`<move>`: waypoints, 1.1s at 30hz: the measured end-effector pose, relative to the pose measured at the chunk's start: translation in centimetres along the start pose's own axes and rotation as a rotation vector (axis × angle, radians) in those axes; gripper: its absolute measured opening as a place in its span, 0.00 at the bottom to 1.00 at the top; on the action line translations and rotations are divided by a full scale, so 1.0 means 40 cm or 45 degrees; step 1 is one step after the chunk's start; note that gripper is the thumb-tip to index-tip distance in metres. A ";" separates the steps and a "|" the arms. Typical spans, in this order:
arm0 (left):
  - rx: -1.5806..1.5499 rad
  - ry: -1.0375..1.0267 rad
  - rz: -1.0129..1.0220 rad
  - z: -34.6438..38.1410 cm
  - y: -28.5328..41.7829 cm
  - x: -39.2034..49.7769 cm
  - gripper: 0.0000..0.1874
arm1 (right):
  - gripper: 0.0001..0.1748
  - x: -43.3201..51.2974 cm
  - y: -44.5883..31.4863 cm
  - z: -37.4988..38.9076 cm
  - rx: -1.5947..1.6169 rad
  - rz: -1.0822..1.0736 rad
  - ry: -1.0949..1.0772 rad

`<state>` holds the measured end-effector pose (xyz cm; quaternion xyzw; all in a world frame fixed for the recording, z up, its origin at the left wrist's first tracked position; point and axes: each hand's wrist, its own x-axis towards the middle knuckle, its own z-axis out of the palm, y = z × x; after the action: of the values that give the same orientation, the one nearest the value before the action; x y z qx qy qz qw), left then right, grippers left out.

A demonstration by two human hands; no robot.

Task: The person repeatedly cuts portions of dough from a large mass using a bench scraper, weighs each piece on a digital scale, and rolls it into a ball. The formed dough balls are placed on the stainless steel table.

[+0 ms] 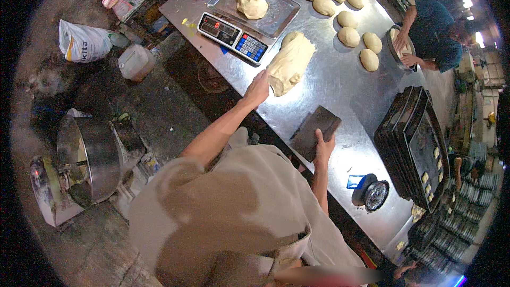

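Observation:
My left hand (258,89) grips the near edge of a long, soft slab of pale dough (294,61) lying on the steel table. In my right hand (324,146) is a dark, flat rectangular dough scraper (314,131), held over the table near its front edge. A digital scale (233,39) stands beyond the slab, to the left. Its metal tray (279,16) carries a lump of dough (252,4). Several rounded dough balls (324,5) are spread over the far part of the table.
Right of me is a stack of dark baking trays (404,143), small dough pieces on the top one. A round dark object (376,196) sits on the steel table (342,87). Across it, a person (432,34) presses dough in a round pan. A mixer bowl (89,159) stands left.

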<state>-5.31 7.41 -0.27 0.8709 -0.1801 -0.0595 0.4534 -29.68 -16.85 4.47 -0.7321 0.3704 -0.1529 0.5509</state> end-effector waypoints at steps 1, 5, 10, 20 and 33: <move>0.067 0.035 -0.084 0.034 0.006 0.010 0.24 | 0.29 -0.002 -0.001 0.004 -0.090 0.056 -0.057; 0.062 0.164 -0.318 0.067 0.033 0.063 0.21 | 0.30 0.010 -0.035 0.047 -0.383 -0.258 -0.299; -0.248 0.111 -0.331 0.020 0.054 -0.014 0.17 | 0.31 0.067 -0.172 0.164 -0.392 -0.577 -0.334; -0.301 0.081 -0.448 -0.063 -0.058 -0.220 0.15 | 0.25 0.124 -0.188 0.518 -0.911 -0.696 -0.881; 0.397 0.518 0.293 -0.318 0.024 0.529 0.43 | 0.28 0.116 -0.153 0.377 -0.441 -0.156 -0.558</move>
<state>17.47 8.92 9.16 0.8981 -0.1899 0.1968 0.3444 -14.72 -8.98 4.00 -0.8519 0.2183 0.0414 0.4743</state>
